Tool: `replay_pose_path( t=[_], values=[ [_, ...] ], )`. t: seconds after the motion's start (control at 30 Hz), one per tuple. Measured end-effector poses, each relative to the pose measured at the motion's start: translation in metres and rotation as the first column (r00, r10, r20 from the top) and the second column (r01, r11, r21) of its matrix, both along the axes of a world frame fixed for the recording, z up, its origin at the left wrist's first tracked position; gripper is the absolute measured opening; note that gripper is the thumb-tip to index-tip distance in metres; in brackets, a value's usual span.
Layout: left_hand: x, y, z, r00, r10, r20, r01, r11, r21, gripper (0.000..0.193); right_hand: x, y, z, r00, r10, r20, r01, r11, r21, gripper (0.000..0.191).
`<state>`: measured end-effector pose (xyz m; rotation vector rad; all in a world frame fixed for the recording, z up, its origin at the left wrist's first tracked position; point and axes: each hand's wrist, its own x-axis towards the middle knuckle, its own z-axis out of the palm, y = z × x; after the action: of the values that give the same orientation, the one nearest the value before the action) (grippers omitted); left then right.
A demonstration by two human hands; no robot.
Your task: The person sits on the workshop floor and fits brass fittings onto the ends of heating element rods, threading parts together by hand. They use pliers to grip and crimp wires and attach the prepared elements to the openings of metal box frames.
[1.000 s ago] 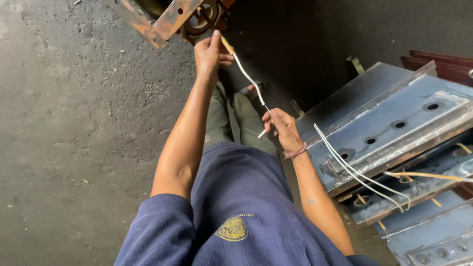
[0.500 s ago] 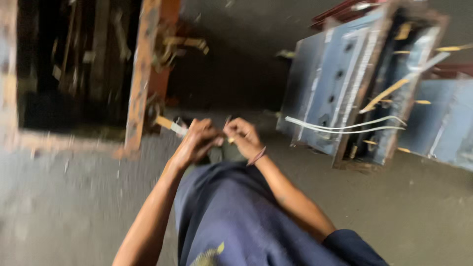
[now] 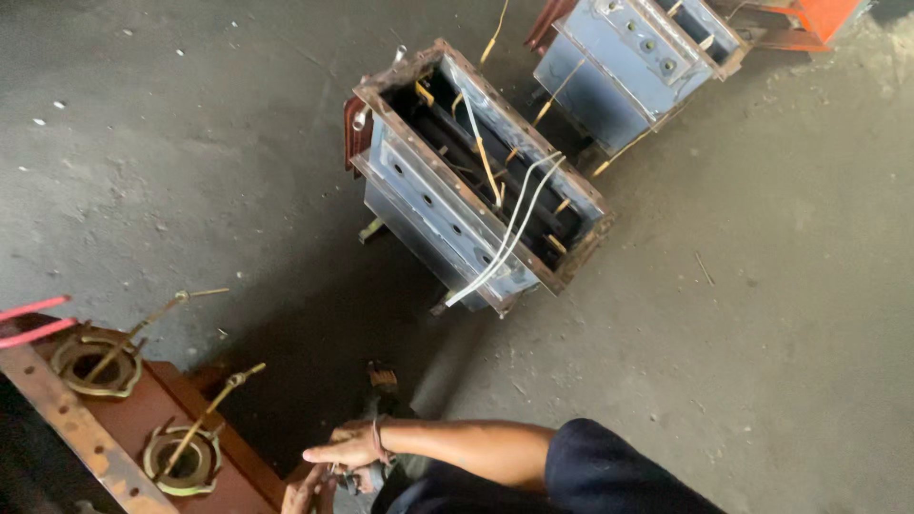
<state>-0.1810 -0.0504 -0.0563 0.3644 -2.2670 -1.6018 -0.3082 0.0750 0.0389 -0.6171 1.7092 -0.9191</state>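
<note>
My right hand [image 3: 348, 445], a band on its wrist, reaches left from my blue sleeve [image 3: 609, 471] low in the view, fingers stretched out over a small dark thing I cannot make out. Only part of my left hand [image 3: 307, 491] shows at the bottom edge, beside the corner of a rusty brown metal frame [image 3: 67, 424]. That frame carries two brass rings [image 3: 181, 459] with thin rods [image 3: 211, 406] rising from them. What either hand holds is hidden.
An open grey metal box [image 3: 433, 205] with a rusty rim stands on the concrete floor ahead, white wires [image 3: 509, 228] hanging over its edge. A second grey box [image 3: 595, 90] lies behind it, an orange frame [image 3: 824, 14] at top right. Red leads [image 3: 29, 321] poke in at left.
The view has swung from the brown frame and my raised hands to the floor. My hands have come down low together, and the white wire they held earlier is no longer seen in them.
</note>
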Motion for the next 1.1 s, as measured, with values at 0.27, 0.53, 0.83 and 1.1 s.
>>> replay_pose_path(
  t=[0.27,0.53,0.83,1.1],
  values=[
    [-0.013,0.012,0.003,0.973,-0.054,-0.223,0.071,0.995,0.067,0.029,0.006,0.012,-0.030,0.921,-0.061,0.385,-0.032,0.972,0.233,0.057],
    [-0.019,0.021,0.011,0.953,-0.009,-0.302,0.029,0.998,0.063,0.026,0.005,0.019,-0.013,0.995,-0.063,-0.073,0.081,0.959,0.271,0.069],
    [0.012,-0.007,0.075,0.977,0.056,0.207,-0.070,0.996,0.061,0.027,0.013,-0.017,-0.023,0.901,-0.190,-0.390,0.294,0.929,0.225,0.066],
    [0.027,-0.024,0.068,0.984,0.176,-0.004,-0.154,0.869,0.470,0.020,0.017,-0.038,-0.049,0.760,-0.167,-0.628,0.121,0.986,-0.115,0.065]
  ],
)
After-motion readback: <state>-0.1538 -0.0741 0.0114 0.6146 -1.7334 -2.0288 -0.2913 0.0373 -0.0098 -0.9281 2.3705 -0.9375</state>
